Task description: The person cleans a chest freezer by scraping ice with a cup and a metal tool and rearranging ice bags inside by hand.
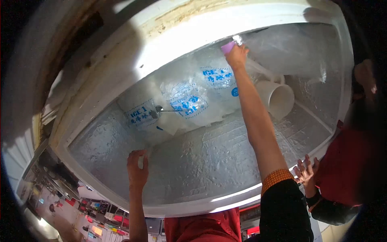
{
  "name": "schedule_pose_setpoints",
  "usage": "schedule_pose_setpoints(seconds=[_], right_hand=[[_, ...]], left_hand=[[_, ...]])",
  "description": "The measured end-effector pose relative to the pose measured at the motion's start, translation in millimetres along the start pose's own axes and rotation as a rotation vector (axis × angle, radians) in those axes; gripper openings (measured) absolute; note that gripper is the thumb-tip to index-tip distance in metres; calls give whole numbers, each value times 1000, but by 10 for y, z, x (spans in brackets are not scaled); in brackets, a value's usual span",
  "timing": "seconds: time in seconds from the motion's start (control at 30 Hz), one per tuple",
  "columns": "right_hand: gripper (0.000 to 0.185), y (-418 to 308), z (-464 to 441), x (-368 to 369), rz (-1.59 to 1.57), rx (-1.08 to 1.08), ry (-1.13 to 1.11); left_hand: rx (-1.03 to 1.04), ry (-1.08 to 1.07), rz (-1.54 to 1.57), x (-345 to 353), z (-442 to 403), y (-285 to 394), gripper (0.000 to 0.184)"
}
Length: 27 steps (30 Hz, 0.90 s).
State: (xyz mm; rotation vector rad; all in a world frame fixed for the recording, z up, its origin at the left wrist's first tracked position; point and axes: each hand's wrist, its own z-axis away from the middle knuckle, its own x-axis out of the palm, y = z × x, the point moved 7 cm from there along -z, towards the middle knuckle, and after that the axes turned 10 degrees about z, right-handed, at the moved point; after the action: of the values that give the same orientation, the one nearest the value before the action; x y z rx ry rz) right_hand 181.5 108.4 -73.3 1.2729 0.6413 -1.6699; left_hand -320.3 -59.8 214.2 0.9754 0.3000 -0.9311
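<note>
My right hand (237, 56) reaches to the back wall of a chest freezer (193, 169), fingers closed on a small purple object (228, 47) whose kind I cannot make out. A shiny bit of clear plastic (238, 40) shows just above the fingers. My left hand (138, 167) hangs over the freezer's front part, fingers curved and apart from the thumb, with nothing visible in it. Along the back lie clear bags of ice with blue print (218, 76). A long-handled metal ladle or scoop (158, 109) rests across the bags.
A white plastic pitcher (281, 101) lies on its side at the freezer's right. Beside the right front rim is another person's hand (307, 170), with a red garment (340, 161) behind it. The raised white rim (177, 209) runs along the front.
</note>
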Motion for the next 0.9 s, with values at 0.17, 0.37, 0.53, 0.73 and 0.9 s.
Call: schedule_pose_setpoints(seconds=[0.17,0.37,0.53,0.73,0.9], right_hand=[[40,-232,-85,9,224,-30,123],[41,-241,-144,211,84,30,227],[47,-19,-53,-112,-154,-2,301],[45,47,-69,-200,-399,-160,295],[55,-46,-74,-216,-268,-106,105]], left_hand=[[-59,-8,73,201,-45,-163,19],[83,-23,-38,302,-178,352,20],[394,359,-200,-683,-345,1236,21],[992,511,-598,-1342,-616,2003,32],[1202,391,-779,-1546,-1060,2290,23]])
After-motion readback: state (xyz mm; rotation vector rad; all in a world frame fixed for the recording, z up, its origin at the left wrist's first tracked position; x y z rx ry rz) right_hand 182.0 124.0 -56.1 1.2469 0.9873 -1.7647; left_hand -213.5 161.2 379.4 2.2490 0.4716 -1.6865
